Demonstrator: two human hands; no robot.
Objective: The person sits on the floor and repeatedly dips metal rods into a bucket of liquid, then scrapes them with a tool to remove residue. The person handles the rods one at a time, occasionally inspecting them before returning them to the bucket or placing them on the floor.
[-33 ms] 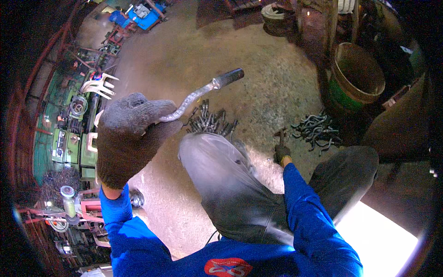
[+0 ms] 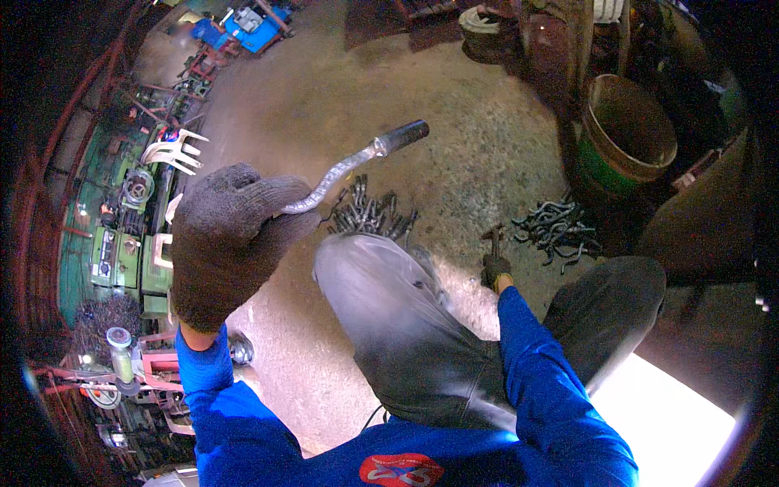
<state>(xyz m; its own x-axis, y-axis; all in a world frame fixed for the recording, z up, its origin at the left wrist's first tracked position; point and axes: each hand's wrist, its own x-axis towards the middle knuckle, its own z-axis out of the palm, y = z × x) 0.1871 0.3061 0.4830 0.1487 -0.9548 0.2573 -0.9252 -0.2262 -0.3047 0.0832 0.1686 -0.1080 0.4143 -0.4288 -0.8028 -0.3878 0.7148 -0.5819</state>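
My left hand (image 2: 239,235), in a dark knitted glove, is raised at the left and closed on the end of a bent metal rod (image 2: 334,175). The rod is wavy and shiny, and a dark cylindrical sleeve (image 2: 403,138) caps its far end. Lower down, between my knees, my gloved right hand (image 2: 496,270) is closed around a hammer (image 2: 493,237), its head pointing away from me. One heap of metal pieces (image 2: 372,213) lies on the floor beyond my left knee. To the right of the hammer lies a second heap of bent rods (image 2: 557,226).
A green-sided drum (image 2: 604,162) with an open top stands at the right. Machines (image 2: 118,256) and a white plastic chair (image 2: 174,151) line the left side. A blue machine (image 2: 256,32) stands at the far left, and a round pale container (image 2: 480,23) at the back.
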